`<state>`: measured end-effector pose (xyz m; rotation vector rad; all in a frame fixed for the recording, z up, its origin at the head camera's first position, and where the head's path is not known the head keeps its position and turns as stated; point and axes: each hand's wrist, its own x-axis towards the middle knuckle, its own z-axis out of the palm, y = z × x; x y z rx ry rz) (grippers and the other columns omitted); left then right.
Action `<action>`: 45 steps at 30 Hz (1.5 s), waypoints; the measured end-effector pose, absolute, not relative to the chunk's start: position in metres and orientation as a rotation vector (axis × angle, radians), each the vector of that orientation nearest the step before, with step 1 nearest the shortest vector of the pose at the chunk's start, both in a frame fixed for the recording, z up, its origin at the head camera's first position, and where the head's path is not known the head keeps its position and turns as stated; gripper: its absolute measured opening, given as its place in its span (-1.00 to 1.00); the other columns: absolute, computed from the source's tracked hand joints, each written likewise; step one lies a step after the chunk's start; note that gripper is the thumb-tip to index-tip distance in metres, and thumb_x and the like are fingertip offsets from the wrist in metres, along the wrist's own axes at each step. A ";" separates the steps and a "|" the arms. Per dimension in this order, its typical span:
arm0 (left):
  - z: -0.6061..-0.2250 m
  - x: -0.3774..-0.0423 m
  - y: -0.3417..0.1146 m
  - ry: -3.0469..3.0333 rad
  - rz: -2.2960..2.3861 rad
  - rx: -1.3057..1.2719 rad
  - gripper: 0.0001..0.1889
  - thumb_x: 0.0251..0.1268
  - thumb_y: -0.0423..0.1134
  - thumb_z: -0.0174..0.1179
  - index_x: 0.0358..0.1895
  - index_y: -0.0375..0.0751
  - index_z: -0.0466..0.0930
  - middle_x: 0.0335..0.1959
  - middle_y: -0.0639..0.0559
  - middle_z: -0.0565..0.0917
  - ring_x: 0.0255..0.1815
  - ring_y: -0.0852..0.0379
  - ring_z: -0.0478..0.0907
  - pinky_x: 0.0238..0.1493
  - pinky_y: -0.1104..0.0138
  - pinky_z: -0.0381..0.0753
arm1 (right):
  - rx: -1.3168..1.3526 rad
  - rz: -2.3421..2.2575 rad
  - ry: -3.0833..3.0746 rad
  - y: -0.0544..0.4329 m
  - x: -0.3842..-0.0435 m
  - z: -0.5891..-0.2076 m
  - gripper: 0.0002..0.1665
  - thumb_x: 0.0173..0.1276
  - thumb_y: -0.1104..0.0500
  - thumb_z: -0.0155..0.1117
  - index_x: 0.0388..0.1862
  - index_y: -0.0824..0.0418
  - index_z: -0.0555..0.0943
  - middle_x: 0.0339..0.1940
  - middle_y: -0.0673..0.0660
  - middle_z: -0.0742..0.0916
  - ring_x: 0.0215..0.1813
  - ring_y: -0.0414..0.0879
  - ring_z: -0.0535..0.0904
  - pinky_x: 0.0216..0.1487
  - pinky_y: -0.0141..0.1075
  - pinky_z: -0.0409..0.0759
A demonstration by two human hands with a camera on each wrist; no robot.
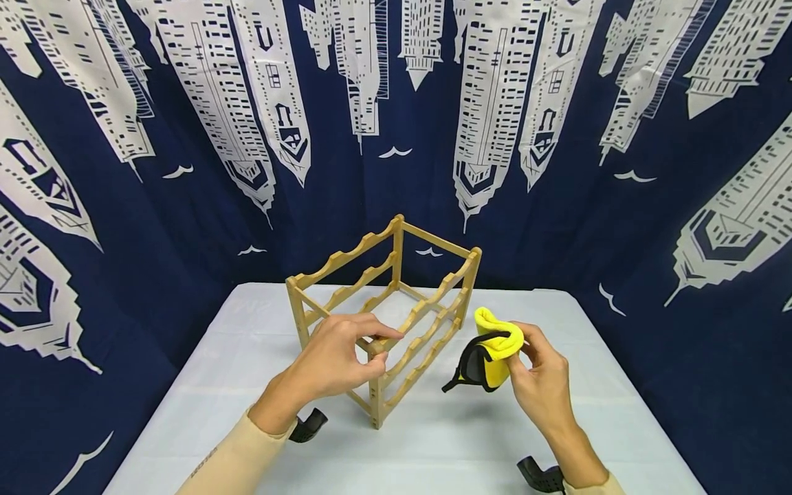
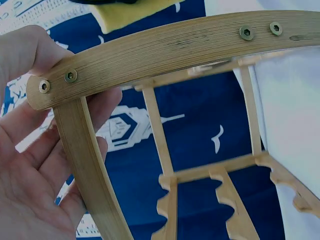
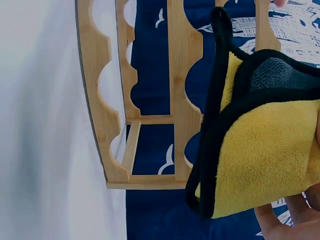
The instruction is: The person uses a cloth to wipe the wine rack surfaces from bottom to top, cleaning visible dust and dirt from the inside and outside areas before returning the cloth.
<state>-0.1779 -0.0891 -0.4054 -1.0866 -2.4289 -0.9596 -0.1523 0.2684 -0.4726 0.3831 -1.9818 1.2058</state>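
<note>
A light wooden wine rack with scalloped rails stands at an angle on the table. My left hand grips its near top corner, thumb on one side and fingers on the other. In the left wrist view, bolt heads show along the corner post, with the fingers partly hidden behind the wood. To the right of the rack, my right hand holds a folded yellow and grey cleaning cloth with black edging above the table. The cloth overlaps the scalloped rails in the right wrist view.
A white cloth covers the table. Behind and beside it hangs a dark blue curtain printed with white buildings and birds. Black wrist mounts sit under both wrists.
</note>
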 end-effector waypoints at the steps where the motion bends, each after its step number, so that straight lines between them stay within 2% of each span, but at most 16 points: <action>1: -0.405 -0.179 -0.092 -2.429 -0.963 -1.091 -0.55 0.28 -0.39 0.53 0.19 0.11 0.96 -0.09 0.31 0.90 -0.24 0.39 0.63 -0.35 0.47 0.55 | 0.376 1.208 -1.985 0.269 -0.153 -0.473 -0.44 0.35 0.74 0.44 0.23 0.36 0.80 0.13 0.15 0.89 0.28 -0.46 0.77 0.43 -0.62 0.67; 6: -0.406 -0.181 -0.104 -2.432 -0.962 -1.090 -0.54 0.28 -0.43 0.51 0.18 0.14 0.95 -0.22 0.34 0.81 -0.36 0.41 0.48 -0.46 0.49 0.32 | 0.335 1.208 -2.014 0.270 -0.155 -0.477 -0.46 0.38 0.72 0.43 0.23 0.36 0.80 0.14 -0.07 0.88 0.26 -0.48 0.77 0.38 -0.66 0.67; 8: -0.407 -0.182 -0.109 -2.421 -0.944 -1.094 -0.54 0.29 -0.44 0.50 0.17 0.13 0.94 -0.25 0.35 0.76 -0.36 0.41 0.47 -0.41 0.47 0.38 | 0.322 1.205 -2.030 0.270 -0.155 -0.478 -0.48 0.39 0.72 0.42 0.23 0.36 0.79 0.13 -0.07 0.88 0.26 -0.49 0.76 0.38 -0.67 0.66; 11: -0.408 -0.185 -0.117 -2.390 -0.912 -1.105 -0.55 0.32 -0.44 0.47 0.16 0.14 0.94 -0.27 0.37 0.73 -0.29 0.38 0.53 -0.20 0.37 0.57 | 0.308 1.196 -2.049 0.270 -0.156 -0.479 -0.50 0.40 0.71 0.40 0.23 0.39 0.78 0.13 0.00 0.88 0.26 -0.50 0.75 0.40 -0.67 0.65; 14: -0.409 -0.187 -0.125 -2.374 -0.875 -1.098 -0.56 0.36 -0.43 0.44 0.16 0.18 0.94 -0.19 0.38 0.80 -0.16 0.35 0.63 0.00 0.26 0.68 | 0.297 1.187 -2.059 0.270 -0.157 -0.480 -0.53 0.43 0.71 0.37 0.24 0.44 0.75 0.14 0.14 0.88 0.27 -0.50 0.74 0.39 -0.68 0.64; 17: -0.410 -0.191 -0.133 -2.354 -0.850 -1.107 -0.56 0.39 -0.48 0.37 0.10 0.18 0.93 -0.06 0.35 0.87 -0.03 0.29 0.70 0.04 0.21 0.70 | 0.300 1.194 -2.060 0.271 -0.157 -0.480 -0.56 0.48 0.69 0.35 0.26 0.46 0.72 0.15 0.15 0.86 0.28 -0.50 0.73 0.38 -0.68 0.64; 20: -0.412 -0.193 -0.143 -2.328 -0.812 -1.122 -0.54 0.43 -0.57 0.33 0.06 0.16 0.91 0.08 0.31 0.91 0.17 0.18 0.82 0.34 0.10 0.80 | 0.338 1.205 -2.044 0.272 -0.158 -0.481 -0.55 0.49 0.70 0.33 0.28 0.47 0.70 0.17 -0.03 0.83 0.26 -0.49 0.74 0.35 -0.68 0.66; 24: -0.415 -0.194 -0.153 -2.312 -0.774 -1.127 -0.51 0.51 -0.65 0.30 0.07 0.13 0.90 0.18 0.25 0.91 0.34 0.07 0.85 0.75 -0.08 0.61 | 0.405 1.218 -2.025 0.272 -0.158 -0.485 -0.50 0.47 0.72 0.31 0.31 0.48 0.66 0.20 -0.26 0.76 0.15 -0.47 0.75 0.23 -0.69 0.70; 25: -0.415 -0.195 -0.155 -2.312 -0.770 -1.122 -0.50 0.53 -0.65 0.30 0.08 0.13 0.89 0.20 0.25 0.91 0.35 0.07 0.84 0.77 -0.05 0.60 | 0.418 1.214 -2.028 0.272 -0.158 -0.486 -0.50 0.46 0.72 0.32 0.32 0.48 0.66 0.21 -0.26 0.76 0.10 -0.46 0.75 0.18 -0.69 0.71; 27: -0.417 -0.195 -0.158 -2.316 -0.769 -1.113 -0.50 0.57 -0.65 0.27 0.10 0.14 0.89 0.22 0.26 0.90 0.34 0.10 0.82 0.68 0.18 0.66 | 0.433 1.197 -2.047 0.271 -0.158 -0.488 -0.48 0.47 0.71 0.34 0.34 0.46 0.65 0.20 -0.21 0.75 0.01 -0.45 0.73 0.08 -0.69 0.72; 30: -0.419 -0.198 -0.162 -2.305 -0.770 -1.110 -0.46 0.56 -0.69 0.23 0.08 0.14 0.88 0.23 0.25 0.88 0.35 0.09 0.81 0.73 0.42 0.52 | 0.453 1.141 -2.087 0.271 -0.157 -0.491 -0.48 0.48 0.67 0.40 0.35 0.41 0.65 0.15 -0.05 0.77 -0.12 -0.41 0.65 -0.07 -0.67 0.67; 32: -0.421 -0.200 -0.164 -2.285 -0.770 -1.125 -0.43 0.51 -0.74 0.20 0.05 0.12 0.88 0.22 0.22 0.88 0.36 0.07 0.81 0.75 0.50 0.44 | 0.475 1.086 -2.112 0.270 -0.157 -0.494 -0.47 0.47 0.65 0.43 0.34 0.37 0.66 0.11 0.05 0.78 -0.10 -0.39 0.62 -0.04 -0.67 0.63; 34: -0.422 -0.202 -0.165 -2.271 -0.763 -1.138 -0.39 0.45 -0.80 0.18 0.02 0.10 0.88 0.22 0.20 0.88 0.38 0.04 0.81 0.85 0.40 0.38 | 0.517 1.028 -2.129 0.269 -0.158 -0.497 -0.47 0.45 0.63 0.46 0.32 0.35 0.68 0.08 0.13 0.78 -0.05 -0.35 0.60 0.04 -0.67 0.59; 36: -0.422 -0.204 -0.165 -2.270 -0.756 -1.144 -0.35 0.40 -0.84 0.15 0.00 0.10 0.88 0.21 0.20 0.88 0.37 0.04 0.81 0.78 0.32 0.52 | 0.577 0.975 -2.153 0.268 -0.159 -0.500 -0.46 0.42 0.63 0.47 0.30 0.31 0.69 0.09 0.14 0.77 0.03 -0.31 0.61 0.15 -0.67 0.56; 42: -0.421 -0.208 -0.167 -2.319 -0.781 -1.113 -0.27 0.35 -0.88 0.06 -0.02 0.13 0.88 0.21 0.23 0.87 0.39 0.08 0.77 0.51 0.02 0.81 | 0.865 0.897 -2.245 0.248 -0.164 -0.509 -0.38 0.38 0.55 0.58 0.33 0.12 0.74 0.18 0.04 0.76 0.12 -0.15 0.71 0.29 -0.61 0.63; 45: -0.420 -0.210 -0.167 -2.325 -0.784 -1.087 -0.24 0.29 -0.91 0.03 -0.06 0.14 0.87 0.20 0.23 0.88 0.36 0.09 0.76 0.31 0.02 0.88 | 1.014 0.891 -2.285 0.229 -0.169 -0.512 -0.36 0.41 0.46 0.64 0.39 0.06 0.74 0.24 0.01 0.78 0.16 -0.13 0.74 0.24 -0.50 0.73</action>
